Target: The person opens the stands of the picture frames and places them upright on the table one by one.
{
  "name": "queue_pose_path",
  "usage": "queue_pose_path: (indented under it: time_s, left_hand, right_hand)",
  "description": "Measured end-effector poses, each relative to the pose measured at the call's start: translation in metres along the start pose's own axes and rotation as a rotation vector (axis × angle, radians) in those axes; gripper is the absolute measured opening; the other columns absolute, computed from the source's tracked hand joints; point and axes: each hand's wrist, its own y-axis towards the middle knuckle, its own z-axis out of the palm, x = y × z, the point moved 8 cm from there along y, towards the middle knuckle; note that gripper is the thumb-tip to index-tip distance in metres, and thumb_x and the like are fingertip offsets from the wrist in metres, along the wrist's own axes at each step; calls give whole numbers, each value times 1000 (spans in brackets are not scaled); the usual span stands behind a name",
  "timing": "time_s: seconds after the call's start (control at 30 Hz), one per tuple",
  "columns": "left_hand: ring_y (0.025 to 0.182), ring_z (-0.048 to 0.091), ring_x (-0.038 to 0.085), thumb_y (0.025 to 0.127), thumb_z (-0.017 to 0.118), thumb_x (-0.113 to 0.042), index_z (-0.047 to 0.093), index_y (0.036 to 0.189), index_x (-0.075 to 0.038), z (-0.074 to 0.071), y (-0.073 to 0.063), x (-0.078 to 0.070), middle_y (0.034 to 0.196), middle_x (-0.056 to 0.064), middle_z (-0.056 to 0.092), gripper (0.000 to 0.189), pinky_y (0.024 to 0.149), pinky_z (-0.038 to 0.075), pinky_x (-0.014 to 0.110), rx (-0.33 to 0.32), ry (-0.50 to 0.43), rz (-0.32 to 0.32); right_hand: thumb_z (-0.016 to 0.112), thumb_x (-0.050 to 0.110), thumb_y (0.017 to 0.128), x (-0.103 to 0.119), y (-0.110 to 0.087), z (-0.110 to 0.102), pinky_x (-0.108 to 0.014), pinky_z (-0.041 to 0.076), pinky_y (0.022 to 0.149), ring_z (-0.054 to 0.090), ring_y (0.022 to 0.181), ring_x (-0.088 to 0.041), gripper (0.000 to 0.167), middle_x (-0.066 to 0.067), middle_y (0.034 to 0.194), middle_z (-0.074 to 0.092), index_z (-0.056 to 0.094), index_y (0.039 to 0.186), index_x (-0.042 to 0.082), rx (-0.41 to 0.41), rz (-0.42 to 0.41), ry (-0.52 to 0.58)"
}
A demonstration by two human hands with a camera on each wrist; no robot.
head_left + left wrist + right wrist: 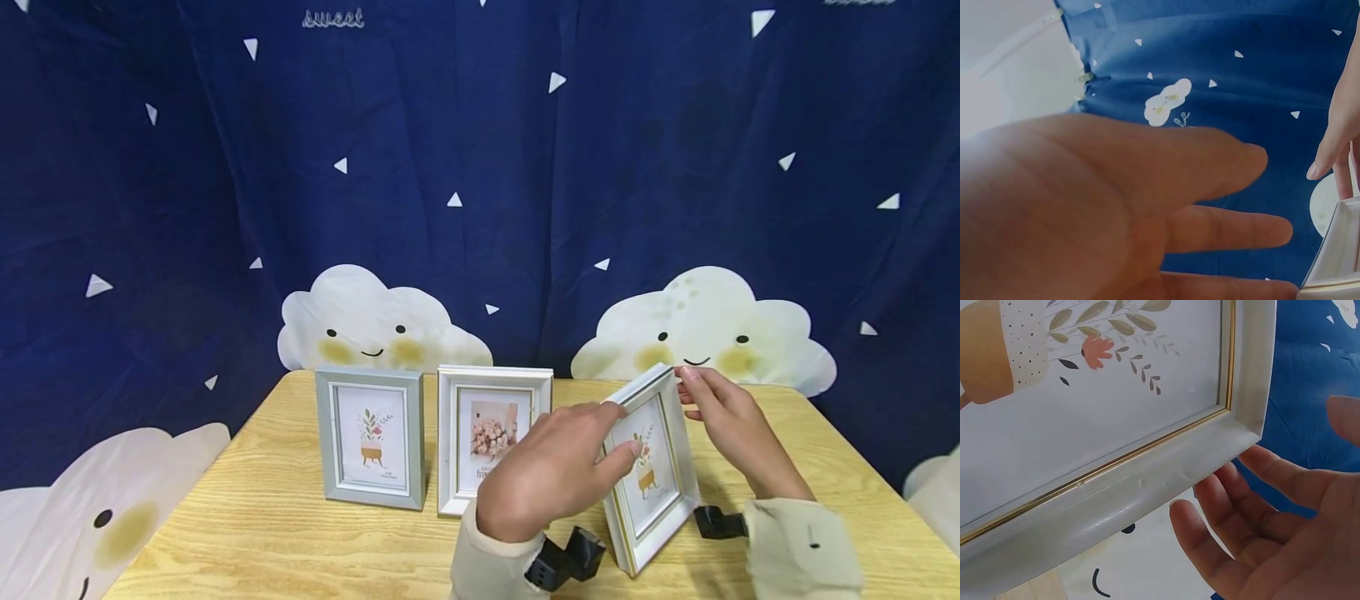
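Note:
A white picture frame (628, 540) with a thin gold inner line and a potted-flower print stands tilted and turned on the table at the right. My left hand (555, 467) is at its left side, thumb and fingers extended; in the left wrist view one fingertip meets the frame's corner (1329, 289). At the upper right corner, the fingertips of my right hand (731, 417) touch the edge, with the thumb held away from it, as the right wrist view shows. Left of these, a second white frame (495, 377) with a pink flower picture is partly hidden by my left hand.
A grey-green frame (332, 442) with a similar potted-flower print stands upright at the left. The light wooden table (247, 517) backs onto a dark blue curtain (420, 233) with white clouds and triangles. Small black devices (551, 567) sit at both wrists.

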Motion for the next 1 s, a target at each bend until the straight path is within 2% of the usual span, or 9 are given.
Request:
queue_pose_path:
  time_s: [0.13, 0.23, 0.6, 0.87, 0.93, 1.0]
  left_hand:
    - [91, 61, 5, 99, 52, -36, 60, 114, -18, 1, 1, 1, 101, -8, 66, 25, 77, 48, 23, 11, 0, -10]
    - [87, 62, 6, 98, 52, -37, 60, 115, -17, 1, 2, 2, 99, -7, 66, 27, 74, 48, 23, 19, -4, -19]
    - [73, 58, 6, 96, 54, -37, 61, 109, -17, 2, 4, 8, 84, -8, 63, 24, 64, 45, 23, 1, -41, -62]
    - [80, 61, 8, 96, 55, -38, 62, 113, -14, 4, 9, 14, 94, -6, 66, 30, 71, 48, 24, -19, -33, -82]
    - [84, 62, 9, 96, 55, -38, 61, 114, -13, 5, 11, 16, 99, -5, 66, 31, 75, 48, 24, -24, -35, -84]
    - [89, 62, 10, 97, 55, -38, 61, 117, -12, 6, 12, 18, 104, -5, 65, 33, 78, 48, 24, -30, -36, -83]
  right_hand:
    - [33, 47, 103, 1, -1, 2, -14, 47, 75, 55, 111, -31, 60, -23, 123, 58, 44, 142, 3, 11, 11, -5]
    - [34, 49, 102, 1, -1, 2, -14, 47, 75, 54, 114, -37, 61, -23, 125, 57, 44, 141, 4, 11, 20, -5]
    - [35, 48, 102, 2, -2, 1, -13, 47, 75, 54, 112, -36, 59, -22, 126, 56, 45, 140, 4, 2, 14, -6]
    - [35, 47, 102, 4, -4, -1, -11, 47, 75, 53, 115, -39, 61, -24, 134, 50, 41, 142, 1, 6, 20, -2]
    - [35, 48, 102, 4, -4, -1, -15, 50, 76, 52, 116, -42, 62, -25, 135, 48, 39, 143, 1, 11, 27, -8]
    - [35, 49, 102, 4, -5, -1, -23, 53, 79, 52, 117, -43, 63, -26, 136, 47, 38, 143, 1, 17, 40, -22]
